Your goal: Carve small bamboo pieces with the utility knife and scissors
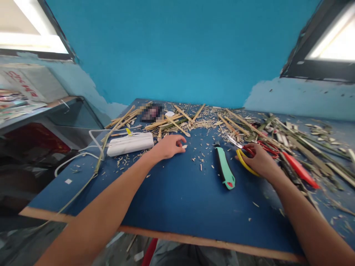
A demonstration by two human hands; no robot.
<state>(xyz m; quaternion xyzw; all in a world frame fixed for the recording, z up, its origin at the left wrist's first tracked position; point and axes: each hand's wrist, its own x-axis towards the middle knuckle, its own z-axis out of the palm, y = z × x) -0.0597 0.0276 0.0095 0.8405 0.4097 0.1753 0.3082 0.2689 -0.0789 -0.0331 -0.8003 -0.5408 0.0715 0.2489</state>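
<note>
My left hand point(168, 146) rests on the blue table point(177, 207), fingertips pinching a small pale chip point(184, 146) beside a white power strip point(130, 143). My right hand point(259, 159) lies over scissors with yellow and red handles point(244, 159); their blades point(232, 141) point away to the left. Whether the fingers are through the handles is hidden. A green utility knife point(225, 168) lies between my hands, just left of the scissors.
Split bamboo strips and shavings point(191, 120) cover the far side and right of the table. A red-handled tool point(299, 169) lies to the right. A white cable point(83, 155) runs off the left edge. A glass shelf point(74, 114) stands at left.
</note>
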